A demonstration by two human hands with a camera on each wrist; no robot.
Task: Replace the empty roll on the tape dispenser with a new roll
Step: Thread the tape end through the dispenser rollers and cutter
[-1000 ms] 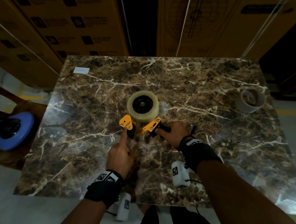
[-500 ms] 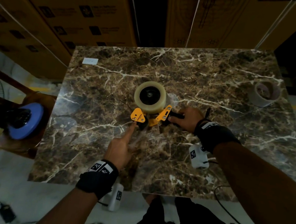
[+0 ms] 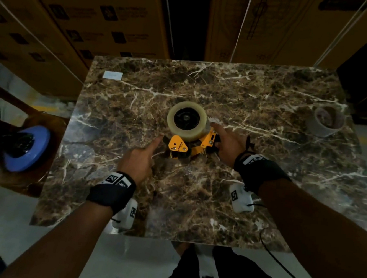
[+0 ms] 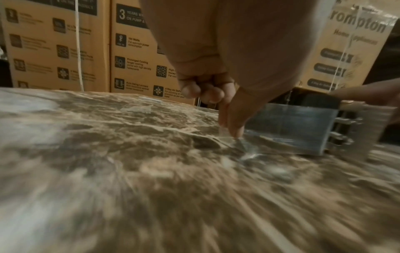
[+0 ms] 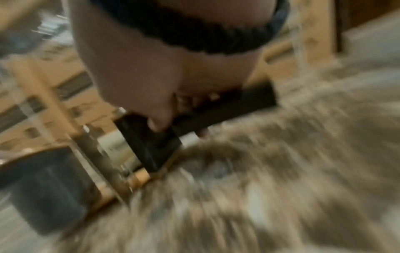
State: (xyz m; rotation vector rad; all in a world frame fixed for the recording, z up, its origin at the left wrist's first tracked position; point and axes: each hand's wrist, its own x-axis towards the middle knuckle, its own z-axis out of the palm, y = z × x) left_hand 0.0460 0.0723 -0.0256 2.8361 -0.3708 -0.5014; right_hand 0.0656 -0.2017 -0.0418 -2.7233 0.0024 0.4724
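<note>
An orange tape dispenser lies on its side in the middle of the marble table, with a full clear roll mounted on its hub. My right hand grips the black handle, and its index finger reaches up beside the roll. My left hand is just left of the dispenser's mouth. Its index finger and thumb meet on the clear tape end at the tabletop, the other fingers curled. The empty grey core stands at the far right.
Stacked cardboard boxes rise behind the table's far edge. A blue disc sits on a wooden stand off the left edge. A small white label lies at the far left corner. Cables run over the floor near my legs.
My left fingertip has slid from under the dispenser's mouth out to its left, drawing clear tape along the table. The right hand keeps the handle, and its index finger now stretches toward the roll.
</note>
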